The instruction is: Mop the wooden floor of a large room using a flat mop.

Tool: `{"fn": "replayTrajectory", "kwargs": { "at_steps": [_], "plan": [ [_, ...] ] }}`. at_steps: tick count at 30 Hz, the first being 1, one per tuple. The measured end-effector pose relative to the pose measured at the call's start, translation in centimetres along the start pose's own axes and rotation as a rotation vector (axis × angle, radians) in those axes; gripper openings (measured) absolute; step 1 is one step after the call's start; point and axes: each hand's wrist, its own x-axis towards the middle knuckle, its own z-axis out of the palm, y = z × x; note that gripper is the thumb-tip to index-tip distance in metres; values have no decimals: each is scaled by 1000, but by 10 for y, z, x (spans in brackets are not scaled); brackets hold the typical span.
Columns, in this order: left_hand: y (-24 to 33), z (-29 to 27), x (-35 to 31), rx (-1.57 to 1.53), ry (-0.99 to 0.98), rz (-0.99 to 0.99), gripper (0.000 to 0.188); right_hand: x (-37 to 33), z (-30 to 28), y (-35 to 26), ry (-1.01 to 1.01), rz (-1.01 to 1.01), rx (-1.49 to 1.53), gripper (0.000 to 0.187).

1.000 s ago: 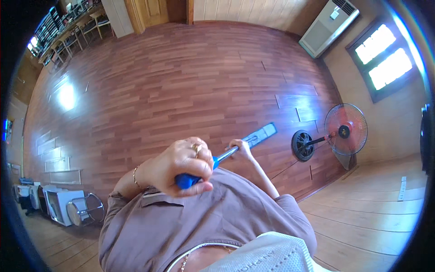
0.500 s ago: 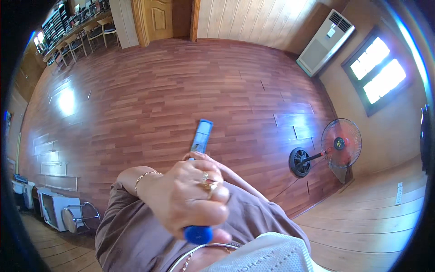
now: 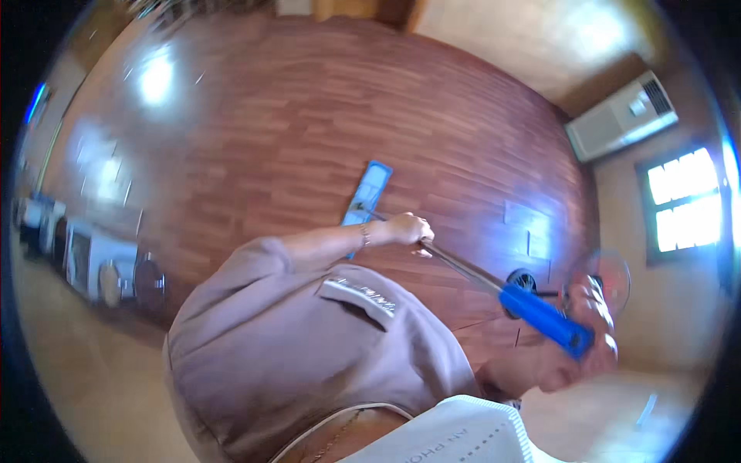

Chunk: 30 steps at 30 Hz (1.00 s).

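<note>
- Head view: the left hand now curls around the shaft, below the right.
- Right hand meets the blue grip; blur hides its closure.
- Hands have swapped ends, probably shifting steering rightward.
- Mop head appears floor-level, partly behind the left forearm.

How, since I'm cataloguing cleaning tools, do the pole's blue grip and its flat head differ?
Shape: the blue grip is a rounded tube; the flat head is a long rectangle. Shade: the grip is deep blue, the head paler. Position: the grip is at the right hand, the head at the far end of the pole. Both are blue.
</note>
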Motion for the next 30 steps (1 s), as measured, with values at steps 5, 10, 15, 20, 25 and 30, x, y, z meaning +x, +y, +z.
{"fn": "replayTrajectory", "kwargs": {
  "at_steps": [5, 10, 15, 20, 25, 30],
  "plan": [
    [-4, 34, -6, -111, -177, -220, 12, 4, -24, -11, -243, -43, -175, 29],
    [14, 42, 2, 35, -85, -247, 10, -10, -25, 0, 35, -95, -214, 30],
    [12, 29, -20, 128, 58, -264, 18, -14, -21, 16, 7, -84, -119, 31],
    [-7, 11, -66, 250, 232, -415, 19, -30, 18, 51, 20, 23, 212, 31],
    [-15, 3, -125, 245, 432, -661, 18, -26, 63, 77, -69, 113, 453, 32],
    [0, 0, -179, 305, 608, -789, 12, -25, 109, 89, -153, 195, 731, 33]
  ]
}}
